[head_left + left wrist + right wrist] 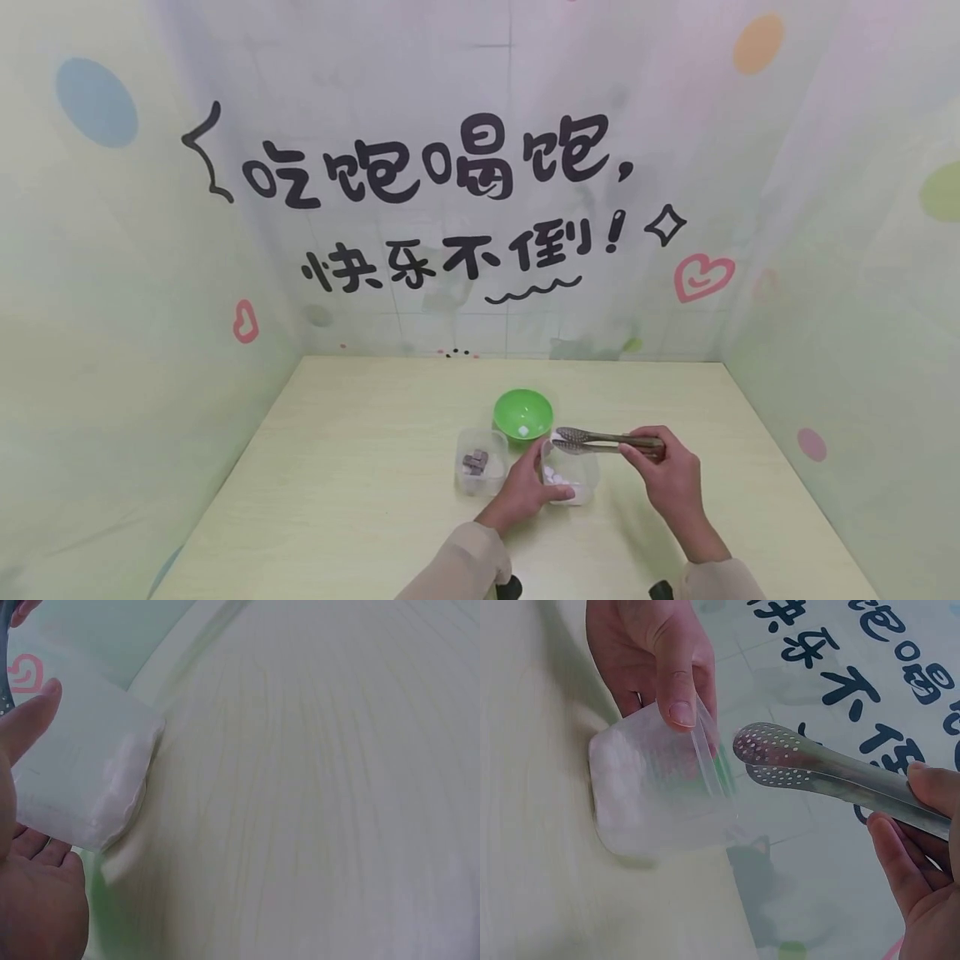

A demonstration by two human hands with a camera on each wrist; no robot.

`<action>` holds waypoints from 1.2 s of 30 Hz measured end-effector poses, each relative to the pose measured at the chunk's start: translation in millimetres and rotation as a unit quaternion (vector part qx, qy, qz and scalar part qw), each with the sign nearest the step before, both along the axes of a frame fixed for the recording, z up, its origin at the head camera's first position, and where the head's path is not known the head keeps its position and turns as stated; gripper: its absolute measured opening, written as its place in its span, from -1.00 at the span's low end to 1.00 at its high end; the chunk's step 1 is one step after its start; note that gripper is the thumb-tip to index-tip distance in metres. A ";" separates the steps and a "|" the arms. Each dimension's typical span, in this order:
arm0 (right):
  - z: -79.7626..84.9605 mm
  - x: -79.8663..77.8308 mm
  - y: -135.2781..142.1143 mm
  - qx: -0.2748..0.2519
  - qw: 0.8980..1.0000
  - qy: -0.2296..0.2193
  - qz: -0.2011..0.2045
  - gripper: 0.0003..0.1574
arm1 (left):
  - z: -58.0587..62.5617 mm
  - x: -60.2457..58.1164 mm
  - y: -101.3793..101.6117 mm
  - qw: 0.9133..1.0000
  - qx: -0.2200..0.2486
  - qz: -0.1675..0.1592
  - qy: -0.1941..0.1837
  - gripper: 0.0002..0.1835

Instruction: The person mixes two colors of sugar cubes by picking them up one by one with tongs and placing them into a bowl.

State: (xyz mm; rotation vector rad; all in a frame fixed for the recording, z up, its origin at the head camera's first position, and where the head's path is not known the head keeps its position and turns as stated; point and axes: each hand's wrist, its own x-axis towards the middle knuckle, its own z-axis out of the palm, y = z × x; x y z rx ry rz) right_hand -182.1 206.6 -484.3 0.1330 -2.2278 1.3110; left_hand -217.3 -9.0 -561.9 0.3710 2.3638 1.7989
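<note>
My left hand (pixel 525 490) grips a clear plastic container (pixel 590 473) from its left side, thumb across the near wall. Several small white pieces (pixel 558 477) lie inside it. With my right hand (pixel 675 477) I hold metal tongs (pixel 840 771) by the handle, their perforated tips above the container's far left rim and close together. A white bit (pixel 556 436) shows at the tips in the head view; whether they pinch it, I cannot tell. Just behind stands a green bowl (pixel 517 406) with a couple of white pieces in it.
Left of my left hand, a second clear container (pixel 463 479) holds several brown cubes (pixel 475 461). The pale wooden table (pixel 360 467) is enclosed by printed curtains (pixel 450 83) at the back and both sides.
</note>
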 end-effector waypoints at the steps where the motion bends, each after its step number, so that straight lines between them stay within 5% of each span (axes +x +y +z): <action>1: 0.6 -0.6 -0.6 -0.005 1.000 0.001 -0.002 -0.70 | 0.0 0.1 -0.2 1.000 0.000 0.000 0.001 0.02; 36: -8.5 -34.2 -31.3 -0.072 0.997 -0.005 0.007 -0.70 | 3.6 1.6 -1.0 1.000 -0.017 0.000 -0.001 0.00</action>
